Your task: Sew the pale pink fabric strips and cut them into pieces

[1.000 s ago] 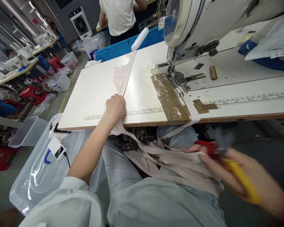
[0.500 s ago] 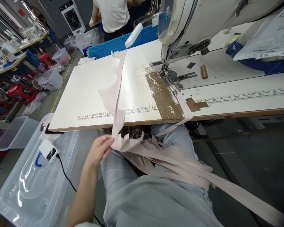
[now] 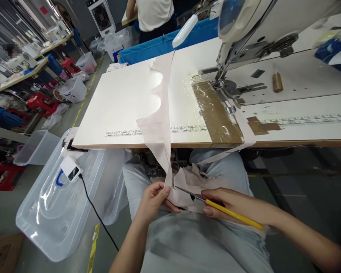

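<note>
A long strip of pale pink fabric (image 3: 162, 113) lies on the white table, one side cut in curved scallops, and hangs over the front edge to my lap. My left hand (image 3: 156, 199) pinches its narrow lower end between thumb and fingers. My right hand (image 3: 224, 203) grips scissors (image 3: 230, 214) with a yellow handle. Their metal blades point left, with the tip at the fabric just right of my left fingers. More pink fabric (image 3: 187, 180) lies bunched on my lap, partly behind the hands. Another pale strip (image 3: 244, 129) runs from the sewing machine over the table edge.
The sewing machine (image 3: 244, 41) stands on the table at the right, brown tape (image 3: 216, 113) beside its needle area. A wooden bobbin-like piece (image 3: 277, 82) is near it. On the left, a clear plastic box (image 3: 45, 216) carries a white device (image 3: 71, 168) with a black cable. Beyond the table, a person (image 3: 155, 15) stands.
My right hand has come into view with the scissors. My left hand still pinches the fabric, which now hangs straighter over the edge. The view has shifted.
</note>
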`<state>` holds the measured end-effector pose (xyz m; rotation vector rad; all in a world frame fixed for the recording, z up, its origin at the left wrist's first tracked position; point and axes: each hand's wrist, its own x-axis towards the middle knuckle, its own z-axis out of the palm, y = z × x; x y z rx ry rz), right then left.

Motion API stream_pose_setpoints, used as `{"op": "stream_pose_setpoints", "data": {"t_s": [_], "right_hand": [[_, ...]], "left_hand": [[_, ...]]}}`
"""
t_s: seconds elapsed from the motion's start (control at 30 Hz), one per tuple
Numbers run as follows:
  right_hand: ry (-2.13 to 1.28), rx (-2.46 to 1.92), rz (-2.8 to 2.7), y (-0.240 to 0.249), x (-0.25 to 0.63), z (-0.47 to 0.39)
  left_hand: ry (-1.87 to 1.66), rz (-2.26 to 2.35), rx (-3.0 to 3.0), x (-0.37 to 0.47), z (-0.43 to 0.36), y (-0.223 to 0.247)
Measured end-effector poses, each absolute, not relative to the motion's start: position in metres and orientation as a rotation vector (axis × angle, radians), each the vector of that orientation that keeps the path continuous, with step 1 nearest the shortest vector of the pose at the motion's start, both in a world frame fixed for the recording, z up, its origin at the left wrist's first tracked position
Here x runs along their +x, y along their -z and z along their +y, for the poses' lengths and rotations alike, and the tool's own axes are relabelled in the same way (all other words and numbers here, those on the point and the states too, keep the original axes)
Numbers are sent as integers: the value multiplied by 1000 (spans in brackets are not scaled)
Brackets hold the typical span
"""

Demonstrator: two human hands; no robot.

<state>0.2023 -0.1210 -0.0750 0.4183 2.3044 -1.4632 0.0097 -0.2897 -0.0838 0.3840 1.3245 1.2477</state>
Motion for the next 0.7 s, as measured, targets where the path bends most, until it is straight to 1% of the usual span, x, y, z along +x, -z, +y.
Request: {"op": "stream_pose_setpoints", "data": {"t_s": [0.1,0.2,0.43,0.7], "right_hand": [[1412,303,2225,68,181,-109],[1336,290,2269,68,176,-106],[966,387,2603,69,174,-117],[906,397,2737,72,171,-121]], "left_hand": [[-1258,1359,364,7,-293,85],[-1275,1367,348,7,-294,85],[-1267,1368,333,8,-293,82],[-1275,1357,330,8,-294,84]]}}
